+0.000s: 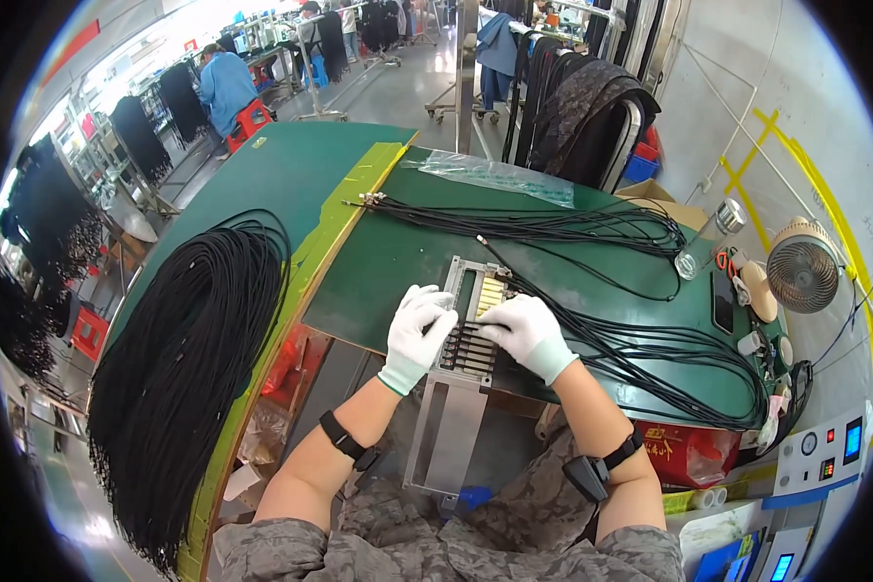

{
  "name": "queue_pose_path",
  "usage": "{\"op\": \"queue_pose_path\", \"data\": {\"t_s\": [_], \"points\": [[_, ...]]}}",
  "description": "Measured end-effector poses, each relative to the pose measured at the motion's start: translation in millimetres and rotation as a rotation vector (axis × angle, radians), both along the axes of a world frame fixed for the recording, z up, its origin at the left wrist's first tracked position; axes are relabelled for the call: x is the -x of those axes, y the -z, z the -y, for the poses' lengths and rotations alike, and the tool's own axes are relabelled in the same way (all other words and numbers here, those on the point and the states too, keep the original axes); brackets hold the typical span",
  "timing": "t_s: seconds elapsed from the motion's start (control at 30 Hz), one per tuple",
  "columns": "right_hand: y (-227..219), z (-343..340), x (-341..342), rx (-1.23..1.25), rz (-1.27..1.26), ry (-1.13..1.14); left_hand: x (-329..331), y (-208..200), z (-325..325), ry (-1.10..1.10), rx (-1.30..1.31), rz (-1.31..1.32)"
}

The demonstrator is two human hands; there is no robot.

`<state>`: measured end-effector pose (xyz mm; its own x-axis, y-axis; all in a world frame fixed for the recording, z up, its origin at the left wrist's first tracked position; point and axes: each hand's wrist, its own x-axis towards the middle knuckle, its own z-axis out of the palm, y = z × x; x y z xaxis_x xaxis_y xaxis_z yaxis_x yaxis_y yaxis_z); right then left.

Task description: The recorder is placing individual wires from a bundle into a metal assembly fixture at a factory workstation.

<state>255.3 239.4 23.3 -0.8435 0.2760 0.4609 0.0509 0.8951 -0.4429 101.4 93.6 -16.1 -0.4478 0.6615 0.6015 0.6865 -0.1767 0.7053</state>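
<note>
My left hand, in a white glove, is closed in a pinch at the left side of a metal fixture. From the right, my right hand, gloved too, pinches a thin black cable that runs across the fixture between both hands. Below my fingers, several short black cable ends lie side by side in the fixture's slots. Yellowish blocks line its upper right part. The fingertips partly hide the cable. A bundle of black cables stretches from the fixture's right side over the green table.
A second cable bundle lies farther back, near a clear plastic bag. At left, a big heap of black cables hangs over the table edge. A glass bottle, a phone and a small fan stand at right.
</note>
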Motion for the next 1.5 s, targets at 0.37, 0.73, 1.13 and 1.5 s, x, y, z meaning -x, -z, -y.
{"op": "queue_pose_path", "data": {"t_s": [0.37, 0.73, 1.13, 1.5], "points": [[-7, -28, -15, -0.047, 0.024, 0.082, 0, -2, -6, -0.140, 0.002, -0.035], [-2, -23, -16, -0.198, 0.131, 0.103, -2, -1, -7, -0.171, 0.049, -0.036], [3, -26, -6, -0.239, 0.161, 0.133, -3, -12, -13, -0.046, 0.350, -0.506], [12, -48, 6, -0.354, 0.028, 0.305, 0, 0, -16, 0.045, 0.289, -0.410]]}}
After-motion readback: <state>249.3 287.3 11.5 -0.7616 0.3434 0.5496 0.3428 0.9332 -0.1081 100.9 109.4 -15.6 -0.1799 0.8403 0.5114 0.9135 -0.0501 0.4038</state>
